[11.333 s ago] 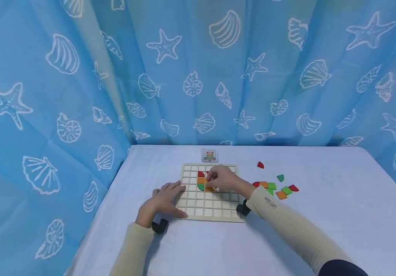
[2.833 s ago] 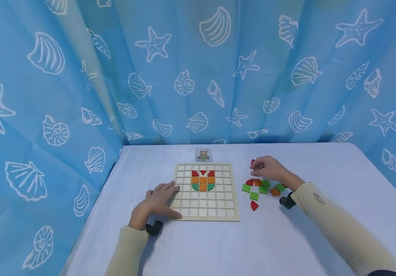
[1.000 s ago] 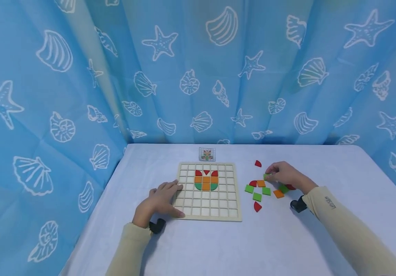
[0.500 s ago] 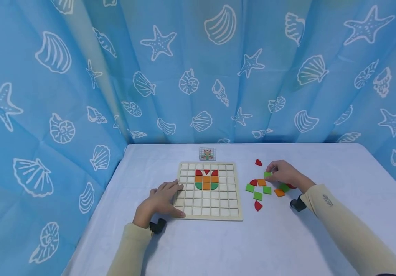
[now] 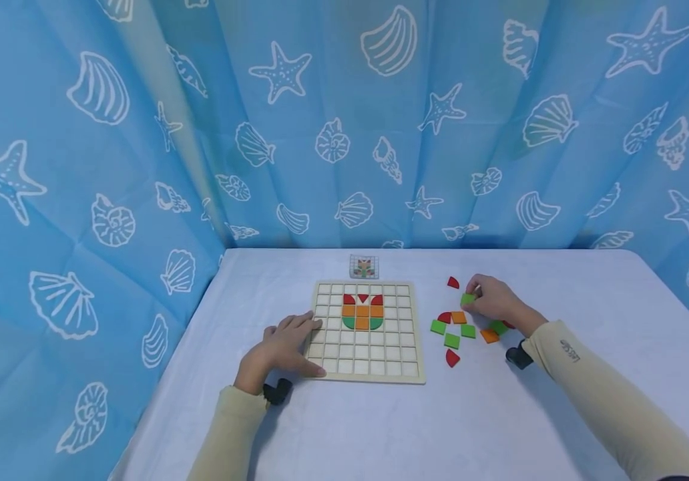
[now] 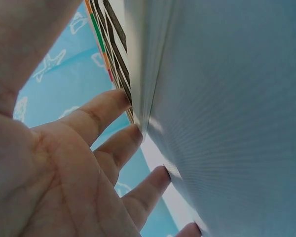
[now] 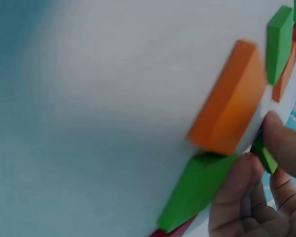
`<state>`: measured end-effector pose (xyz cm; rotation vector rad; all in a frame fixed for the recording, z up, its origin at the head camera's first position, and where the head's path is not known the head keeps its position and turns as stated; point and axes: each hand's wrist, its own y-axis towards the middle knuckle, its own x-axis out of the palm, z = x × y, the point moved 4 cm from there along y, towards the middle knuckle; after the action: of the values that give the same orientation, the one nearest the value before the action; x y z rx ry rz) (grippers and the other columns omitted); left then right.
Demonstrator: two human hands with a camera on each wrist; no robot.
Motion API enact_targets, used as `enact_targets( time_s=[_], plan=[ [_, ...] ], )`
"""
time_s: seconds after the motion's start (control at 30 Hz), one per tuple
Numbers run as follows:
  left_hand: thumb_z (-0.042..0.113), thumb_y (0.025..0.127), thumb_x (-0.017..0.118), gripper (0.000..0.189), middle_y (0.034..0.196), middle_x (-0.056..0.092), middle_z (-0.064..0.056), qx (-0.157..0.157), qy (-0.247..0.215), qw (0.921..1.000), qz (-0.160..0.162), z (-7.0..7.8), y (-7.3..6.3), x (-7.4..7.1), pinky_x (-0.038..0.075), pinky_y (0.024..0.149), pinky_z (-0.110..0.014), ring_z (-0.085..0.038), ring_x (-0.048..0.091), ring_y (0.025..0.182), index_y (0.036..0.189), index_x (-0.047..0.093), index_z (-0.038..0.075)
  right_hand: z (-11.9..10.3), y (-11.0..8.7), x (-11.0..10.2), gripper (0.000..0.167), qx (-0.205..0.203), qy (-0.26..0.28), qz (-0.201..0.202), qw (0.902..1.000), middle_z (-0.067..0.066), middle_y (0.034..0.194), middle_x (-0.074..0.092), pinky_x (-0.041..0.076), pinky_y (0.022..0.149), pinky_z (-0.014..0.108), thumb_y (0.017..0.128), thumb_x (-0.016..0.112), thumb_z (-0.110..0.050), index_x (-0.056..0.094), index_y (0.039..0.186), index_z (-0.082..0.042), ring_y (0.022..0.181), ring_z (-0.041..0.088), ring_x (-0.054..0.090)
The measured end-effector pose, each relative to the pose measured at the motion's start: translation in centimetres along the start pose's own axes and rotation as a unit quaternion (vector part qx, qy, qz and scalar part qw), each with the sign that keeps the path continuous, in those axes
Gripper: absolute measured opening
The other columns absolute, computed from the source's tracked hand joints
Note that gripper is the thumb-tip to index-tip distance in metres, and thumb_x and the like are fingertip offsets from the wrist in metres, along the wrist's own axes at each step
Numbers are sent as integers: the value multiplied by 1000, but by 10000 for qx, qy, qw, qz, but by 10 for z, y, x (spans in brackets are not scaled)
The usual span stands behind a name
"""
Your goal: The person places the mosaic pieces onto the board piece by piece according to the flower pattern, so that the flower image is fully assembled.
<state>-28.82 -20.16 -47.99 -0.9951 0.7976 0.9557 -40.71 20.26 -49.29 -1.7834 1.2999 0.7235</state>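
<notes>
A pale grid board [image 5: 370,366] lies on the table, bearing a tulip-like pattern of red, orange and green tiles [image 5: 362,312]. My left hand [image 5: 287,347] rests at the board's left edge with fingers spread; in the left wrist view its fingertips [image 6: 134,133] touch the rim. Right of the board, my right hand [image 5: 495,300] pinches a light green square tile [image 5: 467,298] between thumb and fingers. The right wrist view shows this green tile [image 7: 265,154] partly hidden by the fingers.
Loose tiles lie around my right hand: an orange square [image 5: 458,317], a green square [image 5: 451,341], a red quarter-circle [image 5: 452,358] and several more. Behind the board sits a small pattern card [image 5: 364,266]. A blue shell-print curtain [image 5: 320,167] closes off the back and left.
Since the oldest frame, my right hand has gone from the board to the loose tiles, and the pattern has grown. Over the last second it keeps hold of the green tile. My left hand stays put.
</notes>
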Motion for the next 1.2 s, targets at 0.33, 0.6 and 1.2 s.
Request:
enact_targets(
  time_s=[0.33,0.6,1.2],
  plan=[
    [53,71,85,98,164,25,-3,14,4,10000,-12,1,4,1,23,115,-64,-33,22,150,152,39,22,-2,-2,0,38,63,252,158,9995,23,116,56,56,78,38,93,68,-24,52,121,-3,102,34,55],
    [52,70,85,100,164,25,-3,33,31,10000,2,1,5,2,23,114,-64,-33,22,150,152,39,21,-21,-10,-2,32,-460,381,784,9951,20,112,61,56,86,42,92,67,-16,56,118,-1,100,32,57],
    [49,71,85,99,165,24,-4,13,-41,10000,20,-1,2,5,21,114,-65,-34,20,150,153,37,20,-99,-20,37,17,-1075,919,829,9865,10,95,67,52,75,32,90,72,-16,66,101,-5,85,22,59]
  ],
)
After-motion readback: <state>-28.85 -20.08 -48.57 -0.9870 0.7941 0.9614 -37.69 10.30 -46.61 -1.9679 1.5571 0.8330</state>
